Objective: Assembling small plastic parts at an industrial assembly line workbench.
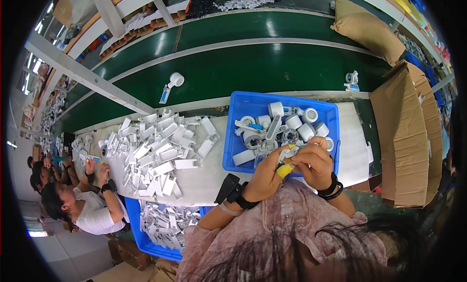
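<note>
With fingers of my left hand and right hand clamped on a small white plastic piece, I should brace it steadily above the blue bin's near side.

Surface: heap of casings on left half, reaching near edge. Bin on right half, fan units inside; left hand and right hand above bin's near edge, a part between them. Belt runs behind surface's far edge; one unit on it beyond the heap, another by its near edge, beyond bin's far right corner. Carton off surface's right edge; sack behind carton. Second bin, casings inside, below surface's near edge, left.
</note>
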### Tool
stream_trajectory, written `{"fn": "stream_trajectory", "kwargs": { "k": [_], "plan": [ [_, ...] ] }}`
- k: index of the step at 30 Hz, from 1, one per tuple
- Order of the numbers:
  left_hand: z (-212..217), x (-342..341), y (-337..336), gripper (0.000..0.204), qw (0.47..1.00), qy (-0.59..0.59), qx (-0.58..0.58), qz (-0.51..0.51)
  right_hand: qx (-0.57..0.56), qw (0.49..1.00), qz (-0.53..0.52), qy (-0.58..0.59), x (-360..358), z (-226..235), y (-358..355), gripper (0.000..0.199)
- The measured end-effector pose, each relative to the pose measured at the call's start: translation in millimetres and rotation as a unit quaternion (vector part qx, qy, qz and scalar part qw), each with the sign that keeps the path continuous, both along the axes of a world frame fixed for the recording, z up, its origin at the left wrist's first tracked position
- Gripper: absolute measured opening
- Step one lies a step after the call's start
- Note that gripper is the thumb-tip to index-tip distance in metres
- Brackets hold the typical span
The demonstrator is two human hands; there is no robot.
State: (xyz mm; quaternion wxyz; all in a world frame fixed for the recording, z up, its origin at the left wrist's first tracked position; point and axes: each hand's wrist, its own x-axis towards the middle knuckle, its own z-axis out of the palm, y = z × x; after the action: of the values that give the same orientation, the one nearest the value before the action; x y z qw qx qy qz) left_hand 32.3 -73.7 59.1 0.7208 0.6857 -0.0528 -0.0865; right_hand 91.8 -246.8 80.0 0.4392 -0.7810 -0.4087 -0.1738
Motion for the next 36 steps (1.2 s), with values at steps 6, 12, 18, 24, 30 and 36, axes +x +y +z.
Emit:
{"fn": "stream_trajectory", "kwargs": {
  "k": [6, 12, 18, 24, 30, 36],
  "plan": [
    [-6, -1, -2, 0.039, 0.998, -0.052, 0.031, 0.025, 0.0, 1.0, -0.019, -0.012, -5, -1, 3, 0.02],
    [-9, 4, 4, 0.032, 0.995, -0.07, 0.071, 0.03, -0.008, 1.0, -0.018, 0.009, -6, -2, 6, 0.02],
    [-3, 8, 12, 0.029, 0.987, 0.013, -0.159, 0.011, 0.153, 0.959, 0.01, 0.238, 3, -18, 8, 0.027],
    [10, 17, 13, 0.025, 0.988, 0.012, -0.147, -0.043, 0.18, 0.687, 0.158, 0.686, 21, -35, -11, 0.044],
    [2, 18, 16, 0.019, 0.985, 0.056, -0.155, 0.054, 0.186, 0.853, 0.07, 0.483, 24, -26, -8, 0.053],
    [-10, 22, 21, 0.019, 0.983, 0.069, -0.123, 0.116, 0.022, 0.979, -0.046, 0.195, 26, -11, -10, 0.076]
  ]
}}
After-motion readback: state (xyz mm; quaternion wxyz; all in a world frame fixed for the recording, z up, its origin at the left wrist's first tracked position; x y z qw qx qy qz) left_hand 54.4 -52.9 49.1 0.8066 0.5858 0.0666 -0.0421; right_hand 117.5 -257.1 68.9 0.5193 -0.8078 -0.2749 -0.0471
